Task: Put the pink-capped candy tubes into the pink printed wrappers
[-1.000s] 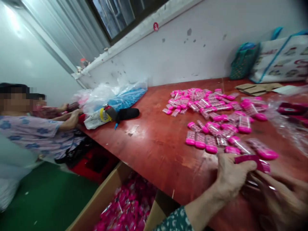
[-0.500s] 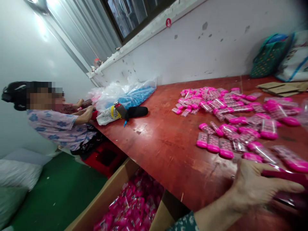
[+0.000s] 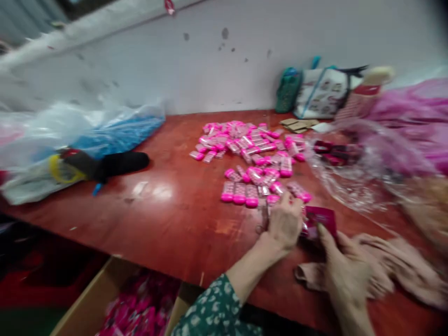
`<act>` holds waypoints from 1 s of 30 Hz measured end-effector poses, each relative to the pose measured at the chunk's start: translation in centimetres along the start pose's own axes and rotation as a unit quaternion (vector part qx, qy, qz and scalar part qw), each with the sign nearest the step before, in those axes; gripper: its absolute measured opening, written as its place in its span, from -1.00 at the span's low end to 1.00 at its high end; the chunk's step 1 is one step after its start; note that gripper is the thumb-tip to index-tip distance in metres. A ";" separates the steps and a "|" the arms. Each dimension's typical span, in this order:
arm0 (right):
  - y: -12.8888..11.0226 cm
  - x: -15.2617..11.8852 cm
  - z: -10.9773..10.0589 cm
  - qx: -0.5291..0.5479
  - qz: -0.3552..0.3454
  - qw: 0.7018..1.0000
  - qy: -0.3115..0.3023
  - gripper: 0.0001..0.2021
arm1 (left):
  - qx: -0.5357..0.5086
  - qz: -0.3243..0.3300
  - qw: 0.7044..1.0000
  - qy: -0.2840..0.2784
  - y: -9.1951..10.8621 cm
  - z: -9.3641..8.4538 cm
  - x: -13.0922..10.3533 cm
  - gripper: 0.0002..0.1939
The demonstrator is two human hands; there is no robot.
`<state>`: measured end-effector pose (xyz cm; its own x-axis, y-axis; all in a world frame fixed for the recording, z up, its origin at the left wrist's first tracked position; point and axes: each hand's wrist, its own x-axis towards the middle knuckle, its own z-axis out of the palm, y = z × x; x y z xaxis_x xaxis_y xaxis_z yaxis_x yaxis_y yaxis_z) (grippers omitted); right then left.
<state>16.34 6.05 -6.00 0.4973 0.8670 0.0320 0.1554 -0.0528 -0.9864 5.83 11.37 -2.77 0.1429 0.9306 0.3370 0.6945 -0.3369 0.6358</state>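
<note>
Over the near edge of the pink-capped clear boxes of small beads or candies (image 3: 252, 196), my left hand (image 3: 285, 221) is closed with its fingers bent. What those fingers hold, if anything, is hidden and blurred. My right hand (image 3: 345, 261) grips a dark pink packet (image 3: 321, 219) between thumb and fingers, just right of the left hand. A short row of the boxes stands side by side left of my left hand, with a looser heap behind. Close to my right hand lies a crumpled beige cloth (image 3: 381, 261).
A cardboard box (image 3: 82, 298) of pink packets stands below the table edge. Plastic bags with blue contents (image 3: 119, 135) and a black item (image 3: 122, 165) lie left. Clear plastic with dark red packets (image 3: 338, 151), pink bags (image 3: 413, 121) and pouches (image 3: 320, 93) are right and behind.
The view has swung right, bringing my right hand and the beige cloth into sight. My left hand has moved from the dark pink packet to the boxes; the co-worker is out of view.
</note>
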 end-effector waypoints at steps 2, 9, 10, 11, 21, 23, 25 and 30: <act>-0.1 0.1 0.1 0.013 0.026 1.000 0.001 -0.66 | -0.039 0.015 0.999 0.007 -0.7 0.1 0.4 -0.89; -0.9 -0.1 0.3 0.062 0.034 0.997 -0.024 -0.72 | -0.156 -0.043 0.985 0.059 -1.9 -1.3 1.0 -0.74; -0.9 -0.1 0.3 0.063 0.033 0.997 -0.028 -0.71 | -0.172 -0.055 0.981 0.066 -1.8 -1.6 1.0 -0.74; -0.9 -0.1 0.4 0.064 0.032 0.997 -0.032 -0.72 | -0.189 -0.067 0.977 0.069 -1.7 -1.8 0.9 -0.73; -1.7 -0.9 0.0 0.059 0.010 0.992 -0.107 -0.73 | -0.366 -0.149 0.918 -0.029 1.1 -2.1 -0.2 -0.83; -2.0 -1.0 -0.2 0.057 0.003 0.990 -0.130 -0.72 | -0.381 -0.166 0.910 -0.018 1.2 -2.0 -0.2 -0.86; -2.1 -1.1 -0.3 0.060 -0.001 0.985 -0.159 -0.70 | -0.390 -0.176 0.904 -0.006 1.1 -2.0 -0.2 -0.86; -2.1 -1.6 0.0 0.076 0.027 0.984 -0.159 -0.72 | -0.397 -0.189 0.898 0.000 1.2 -2.2 -0.7 -0.87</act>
<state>15.23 4.77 -4.03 0.2055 0.9774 -0.0500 -0.0048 -0.0501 -0.9987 4.98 9.98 -0.71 0.0034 1.0000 -0.0069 -0.0285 0.0070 0.9996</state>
